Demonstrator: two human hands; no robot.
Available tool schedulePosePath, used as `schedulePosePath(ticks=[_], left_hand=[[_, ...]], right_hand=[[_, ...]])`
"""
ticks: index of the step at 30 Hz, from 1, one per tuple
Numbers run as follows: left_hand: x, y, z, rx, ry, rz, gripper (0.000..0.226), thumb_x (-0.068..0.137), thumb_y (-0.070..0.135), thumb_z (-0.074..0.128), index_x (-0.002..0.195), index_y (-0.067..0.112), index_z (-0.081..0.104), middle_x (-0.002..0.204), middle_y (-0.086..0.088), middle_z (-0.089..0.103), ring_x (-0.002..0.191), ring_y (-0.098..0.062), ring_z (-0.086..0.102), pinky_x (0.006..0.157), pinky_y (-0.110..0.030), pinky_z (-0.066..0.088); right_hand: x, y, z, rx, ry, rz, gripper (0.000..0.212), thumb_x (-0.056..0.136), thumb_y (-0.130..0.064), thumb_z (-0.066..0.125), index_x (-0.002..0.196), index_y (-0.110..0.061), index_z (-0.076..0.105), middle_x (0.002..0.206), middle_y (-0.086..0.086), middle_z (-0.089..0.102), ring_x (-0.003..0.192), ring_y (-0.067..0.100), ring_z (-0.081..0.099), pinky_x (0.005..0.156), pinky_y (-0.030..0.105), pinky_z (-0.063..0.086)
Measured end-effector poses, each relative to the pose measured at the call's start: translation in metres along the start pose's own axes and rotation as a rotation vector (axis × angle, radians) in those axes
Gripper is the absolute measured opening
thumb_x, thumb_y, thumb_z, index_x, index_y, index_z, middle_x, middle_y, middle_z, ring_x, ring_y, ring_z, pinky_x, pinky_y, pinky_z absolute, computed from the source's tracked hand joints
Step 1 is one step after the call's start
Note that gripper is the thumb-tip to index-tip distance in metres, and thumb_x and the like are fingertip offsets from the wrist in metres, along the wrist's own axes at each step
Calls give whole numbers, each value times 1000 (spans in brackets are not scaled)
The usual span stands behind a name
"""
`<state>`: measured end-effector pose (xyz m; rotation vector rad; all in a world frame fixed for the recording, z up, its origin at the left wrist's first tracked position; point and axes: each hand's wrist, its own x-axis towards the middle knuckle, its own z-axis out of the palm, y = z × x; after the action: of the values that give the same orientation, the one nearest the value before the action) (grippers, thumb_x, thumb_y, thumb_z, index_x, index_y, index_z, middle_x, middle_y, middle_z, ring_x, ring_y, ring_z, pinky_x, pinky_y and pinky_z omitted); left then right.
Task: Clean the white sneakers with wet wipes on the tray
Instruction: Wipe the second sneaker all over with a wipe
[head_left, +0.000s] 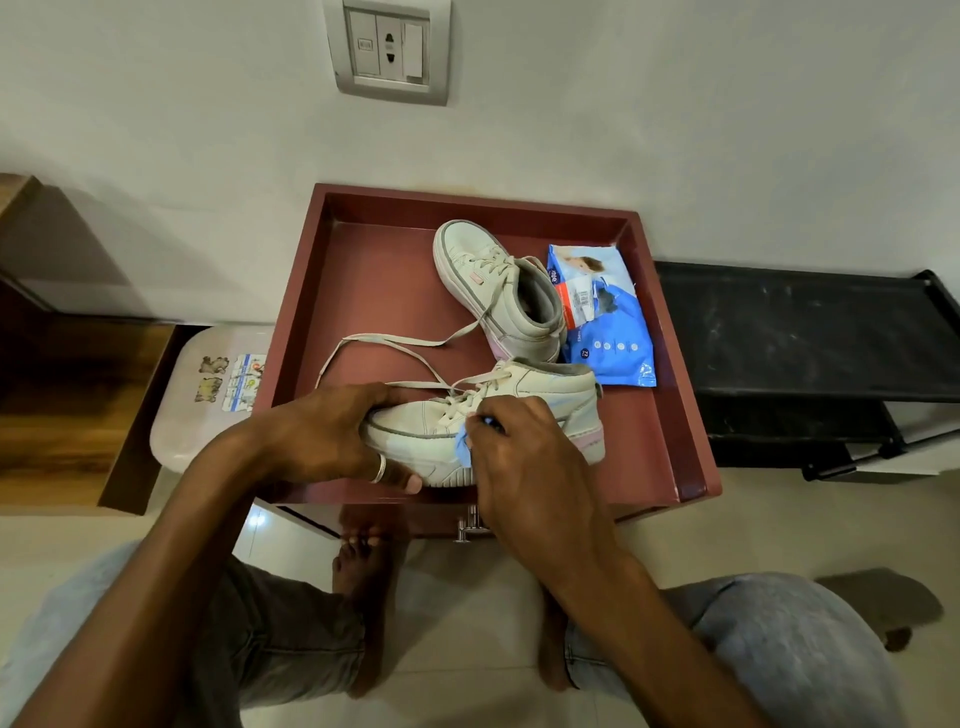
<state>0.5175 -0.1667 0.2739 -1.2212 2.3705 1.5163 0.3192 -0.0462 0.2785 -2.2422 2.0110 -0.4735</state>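
Left hand (332, 436) grips near sneaker (545, 410), right hand (519, 452) pinches wipe (461, 448) against its side; far sneaker (498, 291) apparently not yet cleaned.

White sneakers (563, 400), maroon tray (374, 291), blue wipes pack (615, 345), seemingly blue wipe (462, 448).

Toe of near sneaker (545, 410) under left hand (332, 436); blue wipe (461, 448) mostly beneath right hand (519, 457).

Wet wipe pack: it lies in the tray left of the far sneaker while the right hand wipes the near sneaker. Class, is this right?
No. The head view shows the wet wipe pack right of the far sneaker, not left. It does lie in the tray, and the right hand wipes the near sneaker.
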Motion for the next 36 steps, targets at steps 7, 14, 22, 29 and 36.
schedulePosePath(ticks=[7, 14, 22, 29, 36], left_hand=[[24, 15, 15, 195, 60, 12, 99, 57, 73, 78, 141, 34, 43, 125, 16, 56, 106, -7, 57, 91, -26, 52], [26, 25, 10, 233, 31, 60, 97, 58, 79, 71, 139, 29, 53, 119, 16, 63, 97, -6, 59, 86, -28, 54], [27, 26, 10, 233, 33, 99, 70, 68, 74, 71, 125, 34, 63, 98, 18, 69, 81, -6, 62, 75, -31, 54], [30, 23, 9, 207, 10, 98, 78, 67, 77, 69, 134, 39, 57, 100, 19, 69, 82, -5, 62, 71, -25, 51], [32, 23, 10, 233, 5, 81, 78, 66, 78, 68, 132, 37, 58, 89, 18, 67, 74, -4, 58, 63, -22, 42]], right_hand=[[2, 1, 0, -6, 10, -18, 26, 76, 1, 66, 101, -4, 71, 105, 8, 64, 97, 26, 57, 66, 39, 58], [9, 33, -16, -104, 91, 69, 27, 82, 3, 70, 108, -4, 71, 108, 10, 65, 102, 28, 59, 72, 38, 58], [10, 9, -4, -100, 144, 46, 32, 74, 6, 72, 105, -2, 70, 108, 12, 66, 98, 30, 61, 65, 36, 57], [16, 33, -18, -140, 135, 103, 30, 81, 5, 63, 109, -3, 70, 108, 13, 67, 100, 31, 62, 67, 39, 59], [15, 40, -11, -133, 245, 164, 26, 84, 5, 63, 108, -3, 69, 101, 13, 67, 89, 30, 63, 70, 39, 58]])
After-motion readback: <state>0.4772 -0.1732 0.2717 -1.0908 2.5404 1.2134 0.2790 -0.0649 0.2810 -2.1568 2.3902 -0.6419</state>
